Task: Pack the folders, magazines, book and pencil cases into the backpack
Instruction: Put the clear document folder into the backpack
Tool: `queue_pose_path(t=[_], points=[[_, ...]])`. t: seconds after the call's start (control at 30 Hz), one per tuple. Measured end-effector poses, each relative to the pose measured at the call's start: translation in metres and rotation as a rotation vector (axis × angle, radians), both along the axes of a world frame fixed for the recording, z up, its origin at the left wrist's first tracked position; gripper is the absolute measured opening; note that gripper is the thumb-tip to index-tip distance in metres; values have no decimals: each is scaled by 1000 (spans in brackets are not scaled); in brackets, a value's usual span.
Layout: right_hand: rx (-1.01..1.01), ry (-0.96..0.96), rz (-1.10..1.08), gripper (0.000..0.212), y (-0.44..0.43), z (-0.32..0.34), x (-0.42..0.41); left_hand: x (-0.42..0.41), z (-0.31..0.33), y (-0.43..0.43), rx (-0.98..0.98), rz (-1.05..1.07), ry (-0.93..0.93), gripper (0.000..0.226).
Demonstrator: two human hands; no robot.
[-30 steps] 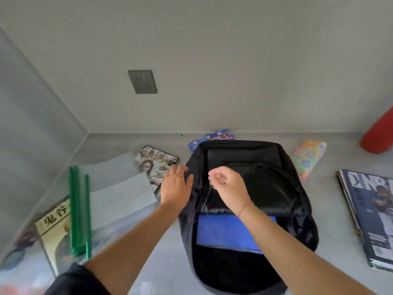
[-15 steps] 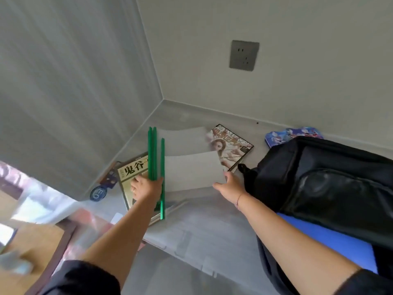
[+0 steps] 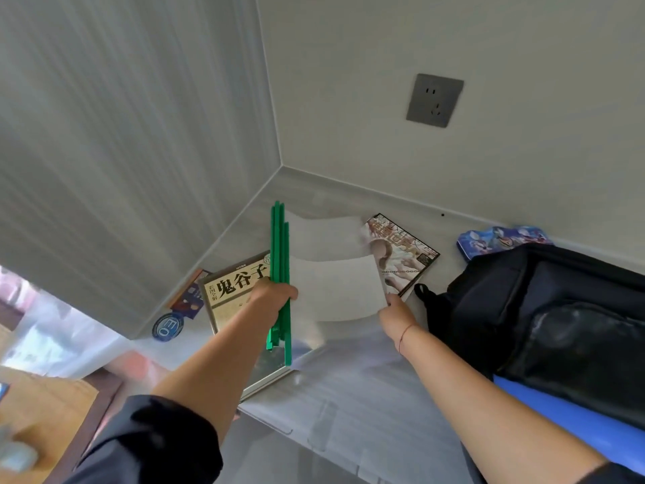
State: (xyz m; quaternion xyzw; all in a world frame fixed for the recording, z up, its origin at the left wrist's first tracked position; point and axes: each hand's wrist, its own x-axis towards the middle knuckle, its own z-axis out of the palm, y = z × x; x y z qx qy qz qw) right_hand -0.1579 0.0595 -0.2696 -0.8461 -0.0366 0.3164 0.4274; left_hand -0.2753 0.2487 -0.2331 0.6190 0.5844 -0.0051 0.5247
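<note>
On folders, left hand now grips.

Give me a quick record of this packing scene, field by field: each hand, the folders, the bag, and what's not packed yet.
left hand: grips the green spines of the clear folders
right hand: pinches the opposite edge of the clear folders
folders' position: overlapping the book and the magazine
backpack: to the right, blue folder showing in its opening
not packed: book, magazine, blue pencil case behind the backpack
</note>
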Motion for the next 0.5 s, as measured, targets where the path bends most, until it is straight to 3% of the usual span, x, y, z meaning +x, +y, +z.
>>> queue_pose_path(t=[0.07, 0.13, 0.27, 0.4, 0.5], points=[[55, 2, -23, 36, -2, 3, 3, -5, -2, -7, 177, -97, -64, 32], [196, 60, -84, 30, -6, 11, 6, -10, 2, -13, 264, -189, -244, 32], [687, 383, -117, 34, -28, 40, 19, -14, 28, -24, 173, -291, -421, 34], [775, 280, 23, 34, -57, 82, 39, -23, 46, -26, -12, -375, -478, 33], [814, 166, 114, 42, -75, 113, 46, -26, 53, -32, 28, -382, -471, 29]])
